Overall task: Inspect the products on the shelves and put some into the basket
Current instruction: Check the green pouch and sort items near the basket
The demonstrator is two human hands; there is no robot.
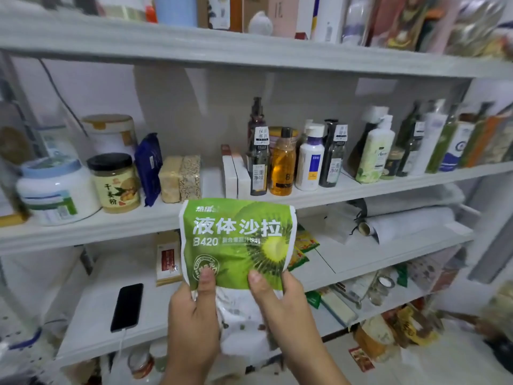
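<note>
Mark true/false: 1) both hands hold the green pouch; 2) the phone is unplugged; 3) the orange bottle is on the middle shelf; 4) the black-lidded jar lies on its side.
1) True: left hand and right hand grip the green pouch at its bottom edge.
2) False: a white cable runs from the phone.
3) True: the orange bottle stands on the middle shelf.
4) False: the black-lidded jar stands upright.

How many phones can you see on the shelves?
1. The black phone lies flat on the lower shelf, left of the hands, with a white cable plugged into its near end. Others may be hidden behind products.
</note>
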